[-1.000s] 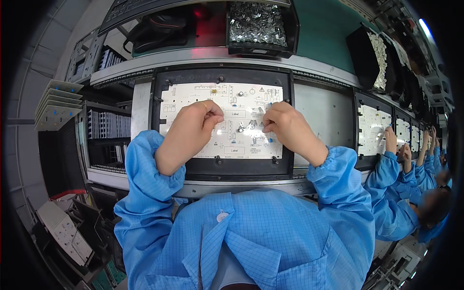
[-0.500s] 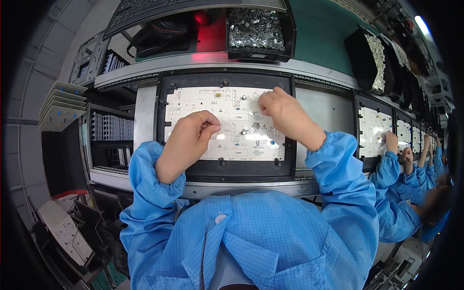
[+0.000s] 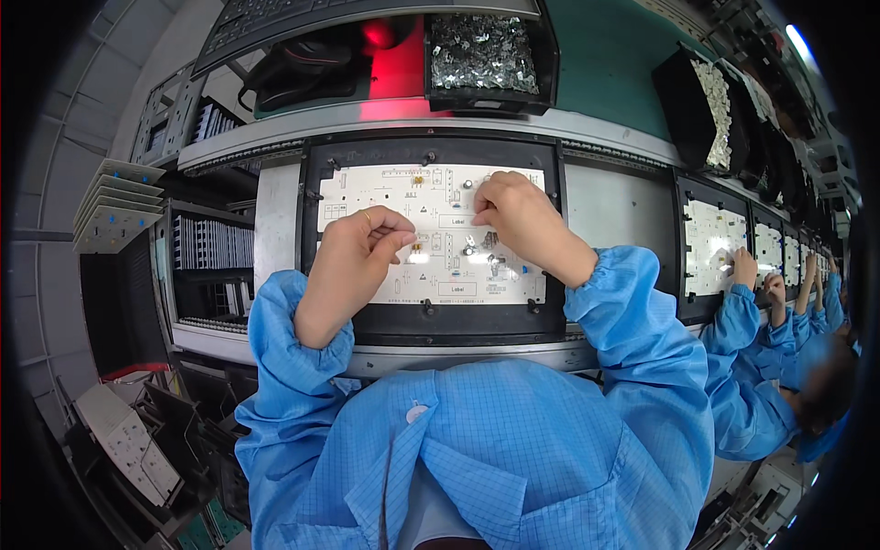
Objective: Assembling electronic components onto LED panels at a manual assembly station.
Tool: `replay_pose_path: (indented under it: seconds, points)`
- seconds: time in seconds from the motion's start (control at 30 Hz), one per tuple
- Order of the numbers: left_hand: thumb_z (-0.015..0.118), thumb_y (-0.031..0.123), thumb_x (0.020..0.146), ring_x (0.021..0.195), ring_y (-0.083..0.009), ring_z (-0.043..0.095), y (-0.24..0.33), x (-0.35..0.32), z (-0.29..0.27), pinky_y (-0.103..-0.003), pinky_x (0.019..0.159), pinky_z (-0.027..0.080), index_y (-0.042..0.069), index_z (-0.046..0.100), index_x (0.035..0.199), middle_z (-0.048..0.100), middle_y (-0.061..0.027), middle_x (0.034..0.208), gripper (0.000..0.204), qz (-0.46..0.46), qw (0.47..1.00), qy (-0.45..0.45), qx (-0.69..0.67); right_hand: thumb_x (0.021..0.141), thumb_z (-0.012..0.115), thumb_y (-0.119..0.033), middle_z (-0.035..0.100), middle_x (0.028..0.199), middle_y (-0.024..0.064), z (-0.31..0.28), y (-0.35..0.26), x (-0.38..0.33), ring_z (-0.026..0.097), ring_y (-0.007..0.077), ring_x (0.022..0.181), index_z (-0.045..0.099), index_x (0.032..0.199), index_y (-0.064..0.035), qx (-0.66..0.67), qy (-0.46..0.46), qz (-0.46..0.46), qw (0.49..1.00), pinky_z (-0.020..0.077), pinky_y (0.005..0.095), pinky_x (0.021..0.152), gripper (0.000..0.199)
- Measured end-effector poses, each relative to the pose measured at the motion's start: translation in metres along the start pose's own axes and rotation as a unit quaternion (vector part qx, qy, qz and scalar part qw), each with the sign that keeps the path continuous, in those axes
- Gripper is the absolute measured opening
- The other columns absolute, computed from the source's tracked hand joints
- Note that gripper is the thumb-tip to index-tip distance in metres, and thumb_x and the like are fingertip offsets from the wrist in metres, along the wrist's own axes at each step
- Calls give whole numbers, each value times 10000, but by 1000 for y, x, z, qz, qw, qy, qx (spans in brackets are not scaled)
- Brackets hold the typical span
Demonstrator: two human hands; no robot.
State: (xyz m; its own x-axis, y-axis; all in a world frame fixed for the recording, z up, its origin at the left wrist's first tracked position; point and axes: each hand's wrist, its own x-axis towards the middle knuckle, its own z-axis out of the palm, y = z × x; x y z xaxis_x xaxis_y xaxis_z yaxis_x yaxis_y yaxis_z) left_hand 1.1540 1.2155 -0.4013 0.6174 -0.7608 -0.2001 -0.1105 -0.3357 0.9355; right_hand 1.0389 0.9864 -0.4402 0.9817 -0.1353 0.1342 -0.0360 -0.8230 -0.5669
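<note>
A white circuit board (image 3: 367, 191) with small components lies in a black frame (image 3: 431, 325) in front of me. Over the left part of the board is my left hand (image 3: 353, 261), thumb and forefinger pinched together near a small yellow component (image 3: 417, 246). Anything between those fingertips is too small to make out. My right hand (image 3: 527, 220) is above the board's right half, its fingers curled and closed beside a printed label box. Whether it grips a tiny part is hidden. Small round capacitors (image 3: 470, 241) stand on the board between the hands.
Beyond the rail is a black bin (image 3: 486, 55) of shiny metal clips, with a black scanner-like device (image 3: 302, 73) to its left. Boards stand stacked in a rack (image 3: 119, 206) at left. On the right, co-workers' hands (image 3: 744, 266) work over more framed boards (image 3: 715, 243).
My right hand has moved left and slightly down, toward the middle of the board. My left hand stays nearly in place. The framed board has shifted slightly to the right.
</note>
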Motion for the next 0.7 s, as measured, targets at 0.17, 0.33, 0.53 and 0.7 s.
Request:
replay_pose_path:
  seconds: [0.17,0.33,0.53,0.7]
  points:
    - [668,9,933,769,-89,648,10,2,2,-218,714,536,-68,686,1014,707,-77,889,113,-4,1000,-6,-21,794,704,16,633,843,151,-2,3,-9,620,337,857,635,876,7,-13,44,-70,997,503,417,779,108]
    - [675,13,932,770,-91,648,-2,-4,-8,-217,722,537,-72,684,1015,708,-76,901,119,0,999,5,-35,815,688,36,626,867,140,-38,19,-36,595,318,829,633,918,0,97,92,84,987,485,385,749,122]
    - [675,12,932,777,-86,644,5,1,-2,-217,727,533,-76,683,1019,705,-71,905,124,8,999,-7,-36,769,756,-20,638,933,88,-9,-3,-23,539,307,947,673,902,-52,-5,132,-36,991,447,395,828,160]
    - [676,11,930,780,-87,643,0,-6,-8,-221,726,534,-75,683,1015,707,-72,908,121,22,1000,4,-17,776,752,-36,627,943,82,11,8,-22,547,303,903,650,861,-72,-90,126,-54,986,421,422,821,137]
